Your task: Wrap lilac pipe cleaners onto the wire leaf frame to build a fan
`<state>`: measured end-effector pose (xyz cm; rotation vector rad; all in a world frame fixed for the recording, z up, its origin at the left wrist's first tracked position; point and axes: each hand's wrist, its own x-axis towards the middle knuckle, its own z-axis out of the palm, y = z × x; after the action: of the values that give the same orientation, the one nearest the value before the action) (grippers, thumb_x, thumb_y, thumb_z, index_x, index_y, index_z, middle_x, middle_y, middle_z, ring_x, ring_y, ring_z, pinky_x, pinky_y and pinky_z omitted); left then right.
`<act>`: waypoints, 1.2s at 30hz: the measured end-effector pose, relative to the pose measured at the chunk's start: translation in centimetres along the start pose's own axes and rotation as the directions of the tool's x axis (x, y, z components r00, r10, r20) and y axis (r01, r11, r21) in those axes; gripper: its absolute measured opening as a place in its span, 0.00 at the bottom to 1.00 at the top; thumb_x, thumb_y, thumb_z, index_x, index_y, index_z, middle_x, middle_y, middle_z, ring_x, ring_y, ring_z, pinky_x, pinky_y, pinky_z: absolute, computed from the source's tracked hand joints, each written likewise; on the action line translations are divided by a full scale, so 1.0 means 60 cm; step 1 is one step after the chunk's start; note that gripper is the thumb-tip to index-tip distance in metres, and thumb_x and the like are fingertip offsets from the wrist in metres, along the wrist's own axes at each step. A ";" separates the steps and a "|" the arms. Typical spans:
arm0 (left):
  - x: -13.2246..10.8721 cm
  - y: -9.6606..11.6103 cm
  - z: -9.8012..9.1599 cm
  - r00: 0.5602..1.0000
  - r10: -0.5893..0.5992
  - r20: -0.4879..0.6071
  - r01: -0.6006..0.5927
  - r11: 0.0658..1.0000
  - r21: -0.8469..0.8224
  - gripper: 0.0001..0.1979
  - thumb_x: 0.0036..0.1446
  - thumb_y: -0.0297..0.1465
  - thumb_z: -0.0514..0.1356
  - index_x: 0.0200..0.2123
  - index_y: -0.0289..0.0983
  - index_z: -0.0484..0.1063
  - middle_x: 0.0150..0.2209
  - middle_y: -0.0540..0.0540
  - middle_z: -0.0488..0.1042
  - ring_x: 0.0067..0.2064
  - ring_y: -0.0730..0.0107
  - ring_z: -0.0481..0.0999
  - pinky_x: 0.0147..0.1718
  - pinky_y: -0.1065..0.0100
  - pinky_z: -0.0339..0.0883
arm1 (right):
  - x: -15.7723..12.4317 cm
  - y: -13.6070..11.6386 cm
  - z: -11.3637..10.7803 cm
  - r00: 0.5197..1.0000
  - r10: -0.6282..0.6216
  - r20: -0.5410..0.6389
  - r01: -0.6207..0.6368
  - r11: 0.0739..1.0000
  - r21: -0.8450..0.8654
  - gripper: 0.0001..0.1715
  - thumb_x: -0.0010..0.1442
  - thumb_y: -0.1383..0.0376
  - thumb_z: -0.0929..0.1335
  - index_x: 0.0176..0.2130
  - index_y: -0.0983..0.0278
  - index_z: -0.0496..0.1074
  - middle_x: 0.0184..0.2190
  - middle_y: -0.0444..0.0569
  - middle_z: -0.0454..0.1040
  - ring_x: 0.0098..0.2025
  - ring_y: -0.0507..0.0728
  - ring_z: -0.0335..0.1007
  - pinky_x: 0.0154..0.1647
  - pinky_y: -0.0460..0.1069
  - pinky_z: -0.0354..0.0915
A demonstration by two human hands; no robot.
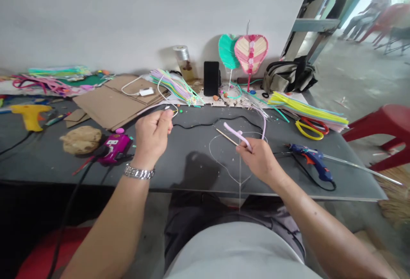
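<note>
Yellow glue gun [30,114]: on the bench [188,138], at your far left.
Brown lump [81,139]: just beside the magenta device [115,147], both left of your wrist.
Left hand [153,132]: raised above the bench, fingers clenched; what they pinch, if anything, you cannot tell.
Heart-shaped outline [240,183]: between your hands and partly under the right one, its midline running towards you past the bench edge.
Wooden stick [226,136]: in your right fingers, slanting away from you and leftward.
Lilac stem [236,131]: in the same grasp, above the outline; its long axis slants nearly as the stick does. The free tip points away and to the left, well apart from your left fingers; your right hand is nearer.
Right hand [260,159]: fingers closed on stem and stick together.
Scissors [309,129]: beyond the blue glue gun [315,161], both right of that hand.
</note>
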<state>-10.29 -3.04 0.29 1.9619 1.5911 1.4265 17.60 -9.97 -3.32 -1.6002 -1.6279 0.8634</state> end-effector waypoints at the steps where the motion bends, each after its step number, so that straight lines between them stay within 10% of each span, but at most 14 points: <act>1: -0.003 -0.011 -0.003 0.998 -0.009 0.057 0.002 0.993 0.115 0.16 0.60 0.39 0.63 0.23 0.40 0.71 0.23 0.48 0.73 0.30 0.64 0.73 0.39 0.63 0.68 | 0.003 0.001 0.000 1.000 0.015 -0.004 -0.015 0.999 0.029 0.16 0.60 0.57 0.66 0.25 0.61 0.64 0.17 0.39 0.62 0.22 0.50 0.53 0.24 0.47 0.50; 5: -0.044 -0.012 0.022 0.976 -0.080 0.204 0.059 0.992 0.110 0.06 0.53 0.34 0.68 0.30 0.39 0.76 0.27 0.47 0.78 0.32 0.64 0.76 0.36 0.65 0.67 | 0.010 -0.006 -0.006 0.997 0.074 -0.001 -0.073 0.986 0.153 0.15 0.58 0.55 0.68 0.26 0.62 0.70 0.14 0.39 0.64 0.19 0.49 0.53 0.22 0.47 0.50; 8: -0.074 0.019 0.066 0.897 -0.211 0.389 0.282 0.950 -0.136 0.17 0.62 0.40 0.61 0.23 0.38 0.73 0.20 0.49 0.73 0.23 0.69 0.71 0.26 0.68 0.63 | 0.010 -0.020 -0.013 0.993 0.107 0.054 -0.116 0.968 0.221 0.16 0.56 0.55 0.69 0.24 0.63 0.70 0.12 0.38 0.62 0.17 0.48 0.51 0.21 0.46 0.49; 12: -0.077 0.060 0.122 0.776 -0.001 0.631 0.376 0.804 -0.461 0.12 0.47 0.34 0.73 0.37 0.41 0.82 0.34 0.45 0.83 0.35 0.64 0.80 0.36 0.66 0.71 | 0.004 -0.036 -0.017 0.989 0.109 0.099 -0.131 0.961 0.245 0.19 0.54 0.53 0.70 0.22 0.62 0.68 0.12 0.38 0.63 0.17 0.47 0.50 0.21 0.46 0.48; 16: -0.069 0.072 0.151 0.697 0.070 0.714 0.393 0.795 -0.462 0.04 0.48 0.33 0.73 0.28 0.41 0.82 0.28 0.45 0.82 0.30 0.64 0.79 0.32 0.67 0.68 | 0.001 -0.036 -0.015 0.986 0.099 0.137 -0.134 0.951 0.277 0.20 0.52 0.51 0.71 0.21 0.62 0.69 0.12 0.38 0.62 0.17 0.47 0.50 0.20 0.46 0.48; 19: -0.066 0.054 0.146 0.723 0.054 0.689 0.290 0.881 -0.374 0.08 0.53 0.35 0.69 0.24 0.40 0.78 0.22 0.49 0.76 0.25 0.69 0.73 0.26 0.70 0.62 | 0.002 -0.030 -0.018 0.985 0.122 0.120 -0.150 0.951 0.272 0.18 0.52 0.52 0.71 0.22 0.63 0.70 0.11 0.38 0.62 0.16 0.47 0.50 0.20 0.46 0.48; 24: -0.050 -0.012 0.086 0.930 -0.025 0.367 0.049 0.997 -0.056 0.22 0.67 0.40 0.54 0.20 0.40 0.65 0.19 0.50 0.66 0.24 0.68 0.66 0.28 0.67 0.57 | 0.004 -0.021 -0.028 0.987 0.148 0.059 -0.158 0.956 0.246 0.16 0.53 0.55 0.70 0.23 0.63 0.70 0.11 0.38 0.62 0.16 0.47 0.50 0.20 0.46 0.48; 26: -0.052 -0.029 0.062 0.964 -0.030 0.266 -0.003 0.992 0.125 0.16 0.60 0.36 0.62 0.21 0.40 0.65 0.22 0.50 0.68 0.27 0.66 0.68 0.31 0.65 0.59 | 0.006 -0.018 -0.027 0.985 0.166 0.041 -0.171 0.956 0.239 0.16 0.54 0.56 0.70 0.22 0.63 0.69 0.11 0.38 0.63 0.16 0.47 0.50 0.19 0.46 0.47; 36: -0.135 0.008 0.071 0.940 -0.225 0.255 0.273 0.947 -0.169 0.08 0.56 0.35 0.65 0.31 0.39 0.71 0.29 0.49 0.77 0.29 0.70 0.73 0.30 0.70 0.65 | 0.012 -0.003 0.000 0.986 0.164 0.029 -0.166 0.954 0.251 0.15 0.55 0.56 0.70 0.23 0.63 0.70 0.12 0.40 0.65 0.16 0.48 0.53 0.19 0.46 0.50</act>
<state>-6.10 -8.50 -5.73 1.6718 1.4652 1.1602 17.49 -9.24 -3.14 -1.5674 -1.3408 1.1173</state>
